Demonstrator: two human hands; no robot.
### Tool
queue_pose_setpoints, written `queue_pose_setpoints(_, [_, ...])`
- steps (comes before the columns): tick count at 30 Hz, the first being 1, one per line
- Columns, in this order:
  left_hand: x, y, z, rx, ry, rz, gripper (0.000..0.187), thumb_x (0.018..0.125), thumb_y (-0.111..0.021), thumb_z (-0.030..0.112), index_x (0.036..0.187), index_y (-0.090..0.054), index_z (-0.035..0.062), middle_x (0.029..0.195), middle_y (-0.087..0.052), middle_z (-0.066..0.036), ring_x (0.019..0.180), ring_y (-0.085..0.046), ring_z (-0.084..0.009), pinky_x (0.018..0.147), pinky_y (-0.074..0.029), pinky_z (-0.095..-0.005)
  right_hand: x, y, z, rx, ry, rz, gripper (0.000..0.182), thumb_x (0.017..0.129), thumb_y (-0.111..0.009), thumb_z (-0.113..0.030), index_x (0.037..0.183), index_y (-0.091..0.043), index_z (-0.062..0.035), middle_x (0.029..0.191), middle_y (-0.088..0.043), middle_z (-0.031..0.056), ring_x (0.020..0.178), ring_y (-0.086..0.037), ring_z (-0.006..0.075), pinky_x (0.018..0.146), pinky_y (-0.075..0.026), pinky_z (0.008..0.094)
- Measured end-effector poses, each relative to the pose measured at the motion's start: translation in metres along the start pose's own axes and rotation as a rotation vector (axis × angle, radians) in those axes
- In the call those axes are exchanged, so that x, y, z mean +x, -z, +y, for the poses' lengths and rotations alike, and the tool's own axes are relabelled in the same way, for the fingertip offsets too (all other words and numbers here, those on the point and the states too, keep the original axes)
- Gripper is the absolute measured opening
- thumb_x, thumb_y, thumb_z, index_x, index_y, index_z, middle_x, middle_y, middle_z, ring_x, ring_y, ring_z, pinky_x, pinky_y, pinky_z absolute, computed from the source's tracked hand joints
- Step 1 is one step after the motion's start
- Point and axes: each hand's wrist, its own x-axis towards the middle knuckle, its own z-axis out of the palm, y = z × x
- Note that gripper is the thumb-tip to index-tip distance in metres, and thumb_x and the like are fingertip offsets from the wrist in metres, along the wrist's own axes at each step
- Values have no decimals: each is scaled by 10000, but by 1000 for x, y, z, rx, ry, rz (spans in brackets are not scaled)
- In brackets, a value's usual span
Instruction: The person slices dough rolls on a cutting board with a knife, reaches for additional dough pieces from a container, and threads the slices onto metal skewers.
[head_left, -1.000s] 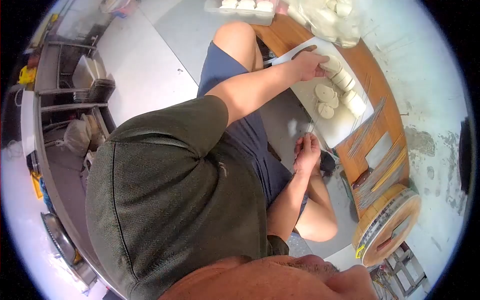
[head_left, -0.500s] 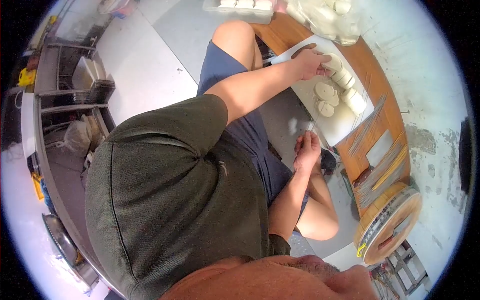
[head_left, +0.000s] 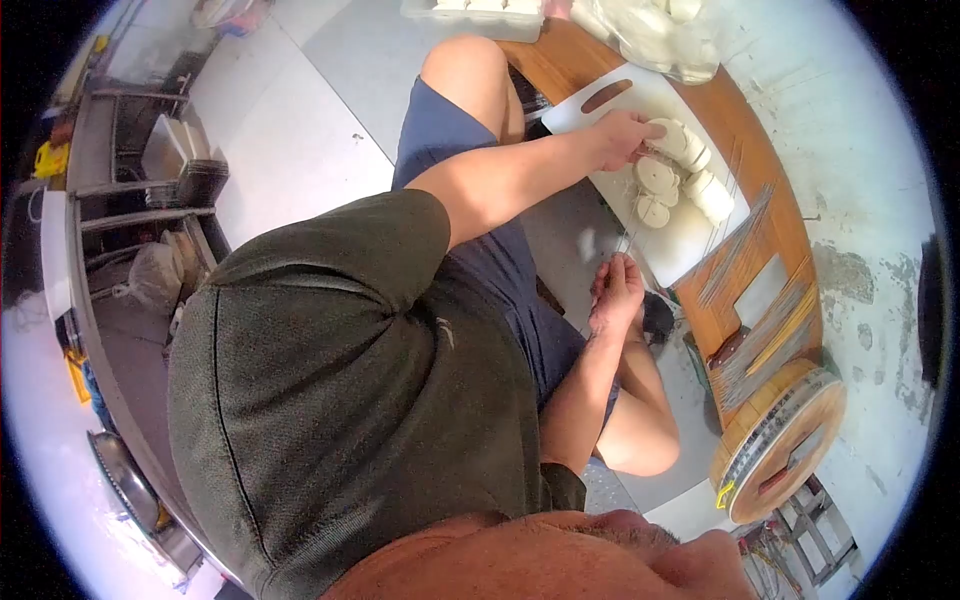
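Note:
My left hand point(head_left: 625, 138) is closed with its fingertips on one of several round, pale discs point(head_left: 668, 137) on a white cutting board point(head_left: 675, 262). Lower down, beside the board's near edge, my right hand point(head_left: 618, 288) is pinched around the end of a thin stick point(head_left: 625, 243) that points up toward a smaller group of pale discs point(head_left: 655, 177). Another short stack of pale discs point(head_left: 708, 195) lies further right on the board. Whether the stick passes through any disc cannot be made out.
The board rests on a brown wooden table point(head_left: 765, 130). Thin sticks point(head_left: 738, 245), a cleaver point(head_left: 762, 292) and a round wooden block point(head_left: 785, 440) are at the right. A plastic bag point(head_left: 655, 40) and a tray of white pieces point(head_left: 480, 18) are at the top.
My left hand has shifted slightly down, uncovering the board's handle slot. The upper discs are now lower and closer to the small group. My right hand has moved up slightly.

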Motion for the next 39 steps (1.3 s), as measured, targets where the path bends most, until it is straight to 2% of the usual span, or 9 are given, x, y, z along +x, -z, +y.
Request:
queue_pose_setpoints(8, [-19,-8,-17,-16,50,-73,318,919,-676,126,1167,-571,-42,1068,-650,-125,943,-662,-229,810,-559,-356,1,-2,-8,91,-20,12,105,984,-590,-152,993,-585,-47,687,-579,37,425,-414,81,382,-301,213])
queue_pose_setpoints(11, [-2,1,-43,-42,37,-104,324,925,-672,134,1178,-569,-42,1090,-654,-126,937,-668,-222,812,-560,-346,0,-6,-12,112,-25,30,103,983,-592,-150,991,-583,-48,686,-579,38,426,-416,80,379,-295,213])
queue_pose_setpoints(17, [-11,-5,-34,-24,100,-164,330,937,-654,136,1218,-567,-14,1140,-661,-117,1004,-670,-228,860,-564,-343,2,1,-11,127,22,-1,110,987,-590,-153,994,-581,-43,691,-588,41,434,-425,79,382,-298,212])
queue_pose_setpoints(20, [-11,-3,-37,-30,78,-323,361,933,-655,121,1254,-557,-11,1176,-654,-123,1051,-662,-234,901,-561,-357,2,2,-11,115,33,1,115,989,-589,-154,1000,-582,-39,699,-598,44,436,-429,80,385,-302,211])
queue_pose_setpoints(27, [-18,-4,-34,55,64,-230,401,917,-664,78,1284,-542,-27,1226,-629,-140,1090,-648,-262,930,-554,-402,4,2,-7,31,44,31,144,985,-592,-160,1026,-584,-23,759,-621,62,509,-480,96,436,-348,230])
queue_pose_setpoints(30, [-24,-6,-23,48,40,-195,397,911,-672,83,1271,-551,-34,1219,-633,-139,1082,-651,-265,923,-555,-405,7,5,-2,-34,113,75,150,986,-585,-160,1031,-590,-17,784,-629,66,554,-511,101,462,-375,238])
queue_pose_setpoints(33, [-15,1,-18,-4,5,-203,393,904,-683,87,1257,-562,-36,1205,-640,-134,1071,-655,-263,919,-555,-403,6,8,2,-173,185,144,202,985,-587,-174,1052,-614,14,833,-656,81,651,-588,131,566,-469,259])
queue_pose_setpoints(36, [-14,4,-5,32,-23,-210,383,897,-689,80,1245,-570,-27,1204,-640,-128,1076,-651,-265,922,-552,-404,6,7,3,-576,426,282,267,981,-597,-189,1095,-645,48,928,-691,106,807,-636,153,730,-512,273])
queue_pose_setpoints(39, [-11,6,6,48,-51,-197,371,894,-687,67,1237,-572,-15,1208,-637,-119,1083,-645,-260,925,-549,-410,-6,-2,-8,-644,436,285,298,975,-608,-195,1136,-660,50,1022,-709,126,925,-638,158,841,-497,276])
